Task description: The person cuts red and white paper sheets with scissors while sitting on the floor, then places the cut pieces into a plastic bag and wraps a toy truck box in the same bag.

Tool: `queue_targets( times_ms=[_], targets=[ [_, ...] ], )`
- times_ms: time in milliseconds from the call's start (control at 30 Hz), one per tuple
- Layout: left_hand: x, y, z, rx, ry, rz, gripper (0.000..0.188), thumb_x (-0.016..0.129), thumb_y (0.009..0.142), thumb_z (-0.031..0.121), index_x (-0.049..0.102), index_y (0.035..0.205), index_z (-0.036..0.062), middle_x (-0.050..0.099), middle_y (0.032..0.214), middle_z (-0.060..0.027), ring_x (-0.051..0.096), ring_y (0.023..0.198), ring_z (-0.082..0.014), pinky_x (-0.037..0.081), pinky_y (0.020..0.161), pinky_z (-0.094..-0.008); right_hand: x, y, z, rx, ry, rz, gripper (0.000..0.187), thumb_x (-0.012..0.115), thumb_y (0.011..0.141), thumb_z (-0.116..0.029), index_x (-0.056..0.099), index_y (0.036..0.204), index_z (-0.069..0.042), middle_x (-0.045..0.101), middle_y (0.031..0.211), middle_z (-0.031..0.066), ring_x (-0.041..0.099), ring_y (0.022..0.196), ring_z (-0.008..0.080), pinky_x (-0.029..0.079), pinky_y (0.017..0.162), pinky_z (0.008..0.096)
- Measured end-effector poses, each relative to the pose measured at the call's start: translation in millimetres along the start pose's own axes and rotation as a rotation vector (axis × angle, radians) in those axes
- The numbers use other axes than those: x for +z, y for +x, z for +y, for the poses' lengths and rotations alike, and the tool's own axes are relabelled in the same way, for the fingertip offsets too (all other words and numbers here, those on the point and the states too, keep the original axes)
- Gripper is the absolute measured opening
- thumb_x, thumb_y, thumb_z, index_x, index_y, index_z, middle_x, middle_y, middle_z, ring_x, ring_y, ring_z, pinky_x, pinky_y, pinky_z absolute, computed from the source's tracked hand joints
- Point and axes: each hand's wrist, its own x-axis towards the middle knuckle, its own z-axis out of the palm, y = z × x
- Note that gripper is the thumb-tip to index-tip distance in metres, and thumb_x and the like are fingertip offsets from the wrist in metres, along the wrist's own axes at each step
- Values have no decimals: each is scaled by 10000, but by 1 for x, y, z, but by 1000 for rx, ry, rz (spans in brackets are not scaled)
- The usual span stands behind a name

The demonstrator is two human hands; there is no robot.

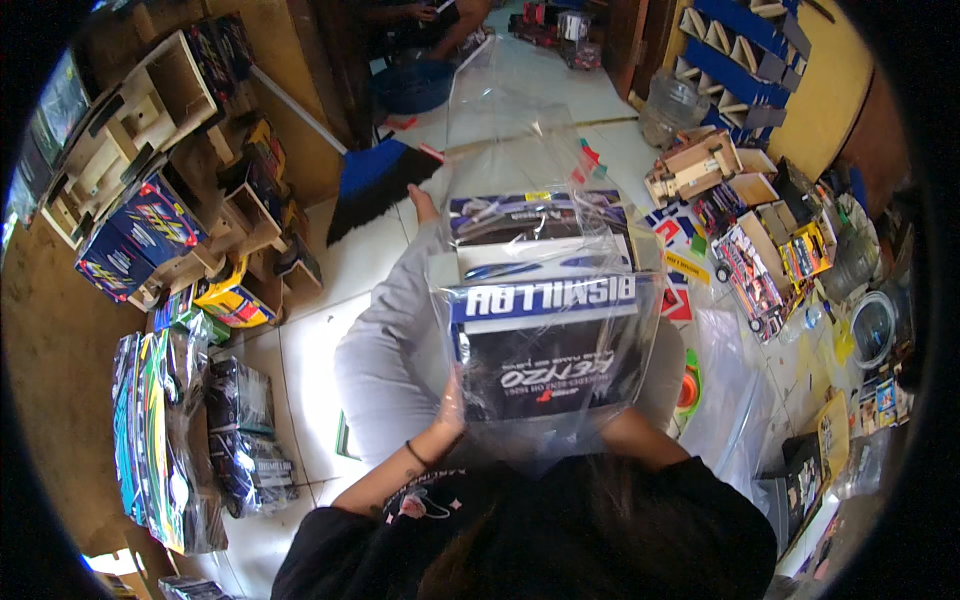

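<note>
A toy truck with a black, blue and white printed body stands over my lap inside a clear plastic bag. The bag's loose upper part rises past the truck's far end. Against the truck's lower left side, my left hand is closed on it through or along the plastic. My right hand holds the lower right corner, with its fingers mostly hidden behind the truck and the bag.
A blue and black broom lies ahead left. Wooden toy trucks are stacked at the left, with wrapped ones nearer. Toy trucks and plastic sheets lie at the right. Another person sits beyond a blue basin.
</note>
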Motion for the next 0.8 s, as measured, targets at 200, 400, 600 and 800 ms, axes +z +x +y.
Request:
queue_targets(
  times_ms=[200,400,600,800],
  targets=[
    [13,16,7,88,-2,-16,687,410,785,563,392,1179,0,369,1232,-181,417,1075,-281,256,948,-401,33,52,5,-23,119,-53,202,566,787,-231,550,798,-31,556,756,28,521,702,150,413,630,294],
    [16,14,69,387,-10,151,725,423,766,606,390,1172,7,362,1224,-176,421,1057,-283,248,945,-415,22,61,-2,-20,193,-55,210,566,791,-237,549,797,-27,556,748,26,519,694,147,412,627,292],
    [4,-19,190,1143,231,300,566,520,738,552,493,997,48,481,978,-106,470,837,-239,279,817,-391,22,66,-7,-36,184,-54,219,565,796,-242,547,795,-24,556,739,25,518,687,144,411,624,290],
    [-6,-49,255,1502,593,155,292,619,694,358,559,822,103,528,694,15,467,641,-173,289,694,-353,23,68,-10,-36,205,-58,228,565,800,-247,546,794,-20,557,731,23,517,679,141,409,621,288]
  ],
)
